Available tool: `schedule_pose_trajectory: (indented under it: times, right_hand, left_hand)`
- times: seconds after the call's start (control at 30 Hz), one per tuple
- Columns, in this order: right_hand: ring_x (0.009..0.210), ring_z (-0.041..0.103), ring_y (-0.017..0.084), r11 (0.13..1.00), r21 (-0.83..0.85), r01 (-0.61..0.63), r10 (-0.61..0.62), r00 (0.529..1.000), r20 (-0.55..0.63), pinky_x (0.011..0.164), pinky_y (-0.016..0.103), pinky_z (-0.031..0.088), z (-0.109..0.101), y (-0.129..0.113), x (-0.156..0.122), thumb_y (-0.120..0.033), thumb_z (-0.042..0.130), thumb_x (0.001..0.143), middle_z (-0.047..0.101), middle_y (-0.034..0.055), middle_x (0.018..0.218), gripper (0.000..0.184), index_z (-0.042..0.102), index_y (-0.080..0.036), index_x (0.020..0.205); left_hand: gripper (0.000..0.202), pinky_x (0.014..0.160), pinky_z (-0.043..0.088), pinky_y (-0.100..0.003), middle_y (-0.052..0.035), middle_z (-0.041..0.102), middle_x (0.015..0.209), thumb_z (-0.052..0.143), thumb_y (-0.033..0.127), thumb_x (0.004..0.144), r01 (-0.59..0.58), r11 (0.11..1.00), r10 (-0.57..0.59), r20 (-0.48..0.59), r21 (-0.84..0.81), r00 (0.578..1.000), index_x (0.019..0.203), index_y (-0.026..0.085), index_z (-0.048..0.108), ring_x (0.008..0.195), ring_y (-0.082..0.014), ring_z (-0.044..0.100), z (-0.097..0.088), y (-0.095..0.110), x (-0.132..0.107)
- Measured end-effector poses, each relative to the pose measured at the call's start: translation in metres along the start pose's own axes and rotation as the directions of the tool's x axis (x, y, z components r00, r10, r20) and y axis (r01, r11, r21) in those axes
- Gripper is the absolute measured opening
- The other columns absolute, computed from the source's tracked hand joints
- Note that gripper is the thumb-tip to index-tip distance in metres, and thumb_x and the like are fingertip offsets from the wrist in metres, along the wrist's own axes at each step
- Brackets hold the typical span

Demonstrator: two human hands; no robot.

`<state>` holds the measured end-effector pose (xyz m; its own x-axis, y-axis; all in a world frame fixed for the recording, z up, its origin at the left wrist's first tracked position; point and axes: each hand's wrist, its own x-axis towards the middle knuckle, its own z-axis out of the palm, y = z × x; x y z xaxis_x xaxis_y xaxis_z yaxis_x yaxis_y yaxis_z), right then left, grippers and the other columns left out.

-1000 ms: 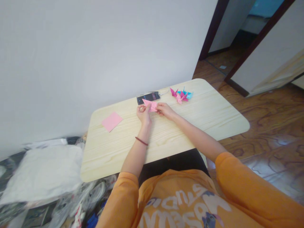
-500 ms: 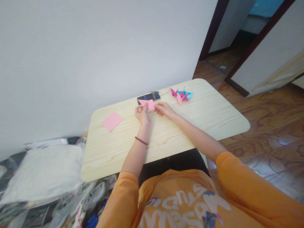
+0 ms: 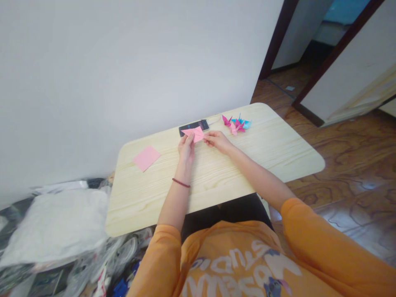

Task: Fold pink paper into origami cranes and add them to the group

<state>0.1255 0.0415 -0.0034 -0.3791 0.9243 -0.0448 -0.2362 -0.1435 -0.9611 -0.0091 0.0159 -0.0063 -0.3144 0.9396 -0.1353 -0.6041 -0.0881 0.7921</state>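
A pink folded origami paper (image 3: 197, 133), pointed at its left end, is held between my two hands above the table. My left hand (image 3: 186, 147) pinches its lower left part, thumb on top. At the right corner, the fingertips of my right hand (image 3: 216, 140) close on the paper. Just behind it lies a phone (image 3: 202, 124), partly covered by the paper. To the left, a flat pink paper square (image 3: 146, 158) rests on the table.
The light wood table (image 3: 148, 206) stands against a white wall. Several folded paper cranes (image 3: 237, 125) in pink and blue sit at its back right, near a white cable (image 3: 215, 121). A white bag (image 3: 58, 222) and clutter lie on the floor at left.
Both hands have shifted slightly to the right with the folded paper. The paper looks a little wider and flatter, showing more of its face. The other things have stayed in place.
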Motion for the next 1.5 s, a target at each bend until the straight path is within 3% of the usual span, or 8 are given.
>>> schedule_pose_trajectory:
  times: [0.2, 0.33, 0.5, 0.63, 0.73, 0.87, 1.2, 1.5]
  right_hand:
    - [0.048, 0.048, 0.007, 0.998, -0.002, -0.057, 0.057, 0.997, -0.047, 0.043, 0.019, 0.03, -0.003, -0.006, -0.002, -0.025, 0.073, 0.062, 0.059, 0.0006, 0.055, 0.017, 0.062, -0.013, 0.061]
    - [0.053, 0.05, 0.008, 1.0, -0.013, -0.014, 0.013, 0.997, -0.077, 0.045, 0.019, 0.033, -0.003, -0.008, -0.003, -0.03, 0.075, 0.061, 0.059, 0.0, 0.057, 0.02, 0.064, -0.014, 0.065]
    - [0.053, 0.047, 0.008, 0.999, -0.032, 0.029, -0.034, 0.99, -0.138, 0.046, 0.02, 0.033, -0.006, -0.004, -0.001, -0.036, 0.078, 0.057, 0.056, -0.0016, 0.054, 0.026, 0.062, -0.015, 0.06]
    - [0.051, 0.047, 0.008, 0.999, -0.038, 0.013, -0.016, 0.996, -0.084, 0.047, 0.021, 0.033, -0.007, -0.002, 0.0, -0.037, 0.079, 0.056, 0.055, -0.0016, 0.052, 0.027, 0.064, -0.015, 0.061]
    - [0.054, 0.05, 0.008, 0.998, 0.056, -0.024, 0.025, 0.999, -0.026, 0.048, 0.021, 0.035, -0.006, -0.006, -0.002, -0.036, 0.08, 0.056, 0.06, -0.0011, 0.059, 0.029, 0.067, -0.015, 0.073]
    - [0.06, 0.054, 0.008, 0.99, 0.129, -0.061, 0.058, 0.998, 0.029, 0.054, 0.021, 0.04, -0.005, -0.012, -0.005, -0.031, 0.081, 0.055, 0.065, -0.001, 0.069, 0.034, 0.069, -0.018, 0.084]
    - [0.065, 0.053, 0.007, 0.984, 0.171, -0.042, 0.029, 0.997, 0.078, 0.059, 0.021, 0.041, -0.001, -0.012, -0.01, -0.029, 0.084, 0.054, 0.067, -0.0003, 0.076, 0.032, 0.07, -0.018, 0.08]
    - [0.065, 0.052, 0.007, 0.982, 0.185, -0.047, 0.034, 0.997, 0.073, 0.058, 0.02, 0.039, -0.001, -0.01, -0.009, -0.029, 0.083, 0.056, 0.065, -0.0017, 0.074, 0.031, 0.069, -0.018, 0.082]
  left_hand:
    - [0.038, 0.075, 0.051, -0.025, -0.001, 0.069, 0.073, 0.083, 0.021, 0.056, -0.053, 0.992, 0.056, -0.025, 0.119, 0.998, 0.091, 0.015, 0.068, 0.073, -0.0123, 0.066, -0.003, 0.002, 0.001]
    - [0.047, 0.075, 0.052, -0.027, -0.0001, 0.068, 0.067, 0.085, 0.023, 0.052, -0.027, 0.978, 0.037, -0.042, 0.208, 0.998, 0.094, 0.014, 0.067, 0.068, -0.0133, 0.066, -0.006, 0.002, 0.003]
    - [0.061, 0.075, 0.052, -0.03, -0.0019, 0.07, 0.07, 0.087, 0.024, 0.05, 0.001, 0.971, -0.004, 0.013, 0.237, 1.0, 0.105, 0.015, 0.063, 0.067, -0.0146, 0.066, -0.003, 0.0, 0.0]
    - [0.053, 0.072, 0.051, -0.026, 0.0001, 0.069, 0.068, 0.086, 0.023, 0.052, -0.02, 0.975, 0.018, 0.014, 0.221, 1.0, 0.099, 0.016, 0.063, 0.063, -0.0119, 0.065, 0.001, 0.0, -0.004]
    - [0.045, 0.074, 0.051, -0.027, -0.0013, 0.069, 0.07, 0.084, 0.017, 0.055, 0.037, 0.986, -0.033, -0.027, 0.162, 0.999, 0.095, 0.015, 0.063, 0.066, -0.0132, 0.066, 0.001, 0.001, -0.004]
    - [0.049, 0.076, 0.052, -0.027, -0.0029, 0.07, 0.077, 0.082, 0.013, 0.058, 0.11, 0.986, -0.106, -0.041, 0.128, 0.994, 0.103, 0.018, 0.063, 0.073, -0.015, 0.068, 0.001, 0.003, -0.004]
    - [0.049, 0.091, 0.051, -0.029, -0.0038, 0.071, 0.094, 0.079, 0.01, 0.064, 0.174, 0.982, -0.178, 0.052, 0.069, 0.983, 0.109, 0.021, 0.063, 0.092, -0.0136, 0.068, 0.006, 0.007, -0.013]
    - [0.034, 0.093, 0.052, -0.028, -0.005, 0.072, 0.091, 0.074, 0.007, 0.071, 0.197, 0.98, -0.199, 0.084, 0.036, 0.976, 0.102, 0.017, 0.066, 0.096, -0.0147, 0.068, 0.006, 0.004, -0.013]
